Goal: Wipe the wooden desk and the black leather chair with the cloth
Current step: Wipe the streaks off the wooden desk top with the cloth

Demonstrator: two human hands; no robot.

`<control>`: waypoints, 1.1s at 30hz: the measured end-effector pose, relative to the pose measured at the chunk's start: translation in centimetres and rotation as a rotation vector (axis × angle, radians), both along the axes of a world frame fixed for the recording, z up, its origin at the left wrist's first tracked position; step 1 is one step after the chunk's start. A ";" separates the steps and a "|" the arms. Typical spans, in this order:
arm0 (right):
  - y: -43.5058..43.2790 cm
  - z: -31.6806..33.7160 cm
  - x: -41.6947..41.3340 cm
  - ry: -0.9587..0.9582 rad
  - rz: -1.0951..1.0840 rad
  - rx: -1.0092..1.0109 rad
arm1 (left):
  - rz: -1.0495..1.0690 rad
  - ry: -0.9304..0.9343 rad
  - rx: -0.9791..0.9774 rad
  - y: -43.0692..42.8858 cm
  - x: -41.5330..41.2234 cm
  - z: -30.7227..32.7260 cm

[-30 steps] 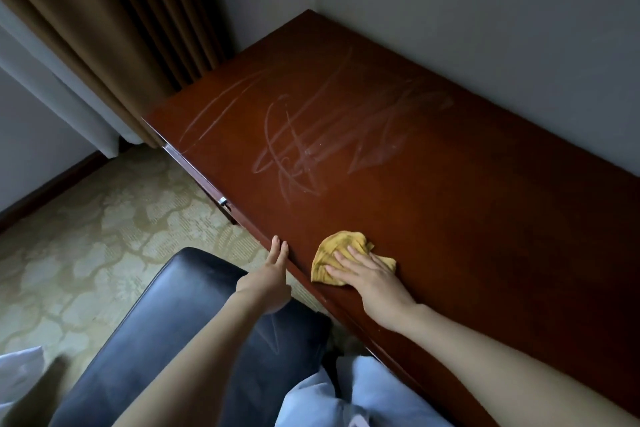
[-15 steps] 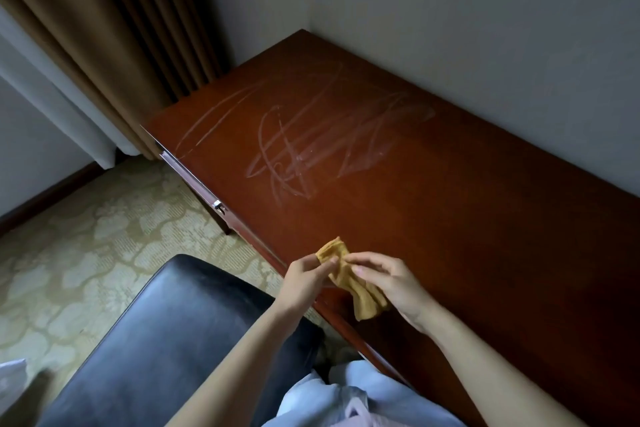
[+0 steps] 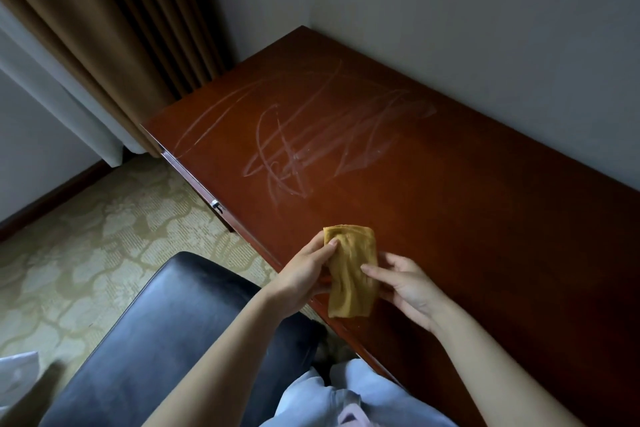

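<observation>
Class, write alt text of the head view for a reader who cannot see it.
The left hand and right hand hold a yellow cloth over the front edge of a wooden desk streaked with pale smears; a black leather chair stands beside it.

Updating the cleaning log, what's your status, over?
Left hand, right hand both pinching folded yellow cloth over front edge of reddish wooden desk. White smears unwiped farther along. Black leather chair under left forearm.

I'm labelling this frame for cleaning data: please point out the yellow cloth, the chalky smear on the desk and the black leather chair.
yellow cloth (image 3: 351,274): head view, middle of its front face.
chalky smear (image 3: 298,156): head view, dense centre of the scribble.
black leather chair (image 3: 166,329): head view, bare seat surface.
</observation>
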State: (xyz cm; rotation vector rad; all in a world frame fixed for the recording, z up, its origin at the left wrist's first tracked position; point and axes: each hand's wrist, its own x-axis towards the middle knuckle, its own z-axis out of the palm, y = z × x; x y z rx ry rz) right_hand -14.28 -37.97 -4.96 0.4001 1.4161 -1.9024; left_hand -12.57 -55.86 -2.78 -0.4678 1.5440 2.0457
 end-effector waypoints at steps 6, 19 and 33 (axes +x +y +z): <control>3.5 0.8 -4.8 0.393 -0.239 0.743 | 0.030 -0.020 -0.359 -0.8 -0.5 -1.8; -1.8 -5.0 -1.6 1.168 0.474 1.322 | -0.256 0.001 -1.189 -3.8 -1.2 -6.1; 1.8 -6.1 -12.1 1.245 0.742 1.264 | -0.535 -0.167 -1.562 -3.7 -4.4 -8.0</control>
